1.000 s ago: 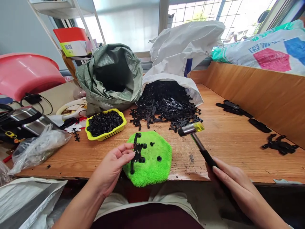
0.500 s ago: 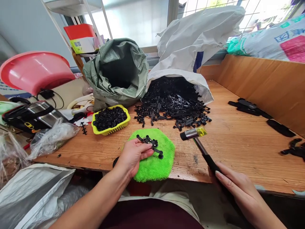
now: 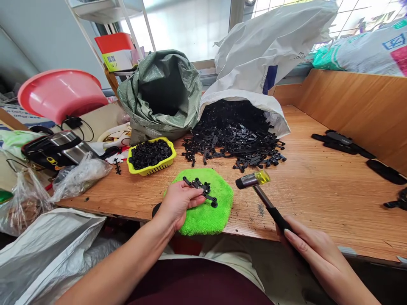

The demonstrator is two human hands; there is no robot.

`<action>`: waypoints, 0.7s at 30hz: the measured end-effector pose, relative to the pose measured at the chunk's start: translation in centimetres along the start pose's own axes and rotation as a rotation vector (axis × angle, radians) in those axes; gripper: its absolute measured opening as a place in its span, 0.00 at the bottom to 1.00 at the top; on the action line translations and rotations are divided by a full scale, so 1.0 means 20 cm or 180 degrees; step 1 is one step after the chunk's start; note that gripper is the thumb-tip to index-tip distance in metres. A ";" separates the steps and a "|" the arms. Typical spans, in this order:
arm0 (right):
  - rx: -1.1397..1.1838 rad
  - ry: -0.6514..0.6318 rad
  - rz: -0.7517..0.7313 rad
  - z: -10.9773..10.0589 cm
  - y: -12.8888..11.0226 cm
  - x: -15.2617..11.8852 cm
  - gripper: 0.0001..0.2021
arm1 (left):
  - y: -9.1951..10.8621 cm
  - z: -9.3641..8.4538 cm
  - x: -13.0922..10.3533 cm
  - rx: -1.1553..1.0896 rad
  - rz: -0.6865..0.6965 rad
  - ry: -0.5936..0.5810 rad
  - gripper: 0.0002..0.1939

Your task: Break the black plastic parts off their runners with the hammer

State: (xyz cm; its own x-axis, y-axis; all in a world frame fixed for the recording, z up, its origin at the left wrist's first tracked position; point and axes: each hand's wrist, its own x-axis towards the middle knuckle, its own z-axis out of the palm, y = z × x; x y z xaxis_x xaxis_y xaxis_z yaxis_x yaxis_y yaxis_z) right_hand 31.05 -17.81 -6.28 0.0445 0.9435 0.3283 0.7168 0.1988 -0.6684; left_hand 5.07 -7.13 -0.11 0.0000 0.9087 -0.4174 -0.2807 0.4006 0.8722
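Note:
Over a bright green fluffy cloth (image 3: 210, 222), my left hand (image 3: 179, 203) pinches a black jointed plastic part (image 3: 199, 186) with round ends and small shiny rivets. Its arms stick out on both sides of my fingers. My right hand (image 3: 313, 243) is wrapped round the black grip of a mallet (image 3: 262, 197), held tilted at the table's front edge. The mallet's head has one black face and one clear yellow face, and it hangs to the right of the cloth, apart from the part.
A yellow basket (image 3: 151, 169) holds small black caps. Similar black parts (image 3: 232, 142) spill from a white sack (image 3: 276, 112). A green sack (image 3: 127, 97) stands open behind the basket. Black pieces (image 3: 346, 144) lie beside the wooden board (image 3: 356, 101) at right. Plastic bags (image 3: 81, 176) sit at left.
The view has turned slightly left, so the background sits further right. The mallet's head has moved a little left toward the cloth. Both hands keep their holds.

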 end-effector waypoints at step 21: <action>-0.1672 -0.0563 -0.1613 -0.12 -0.32 0.16 0.17 | -0.04 0.03 0.00 0.0190 0.0308 0.0337 0.10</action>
State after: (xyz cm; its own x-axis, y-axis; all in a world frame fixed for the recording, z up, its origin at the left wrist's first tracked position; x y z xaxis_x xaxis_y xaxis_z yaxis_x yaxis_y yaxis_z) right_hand 28.23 -16.65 0.60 -0.4602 0.8074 0.3693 0.8594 0.5095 -0.0428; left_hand 5.82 -7.30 -0.63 -0.1263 0.9273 -0.3524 -0.2170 0.3208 0.9219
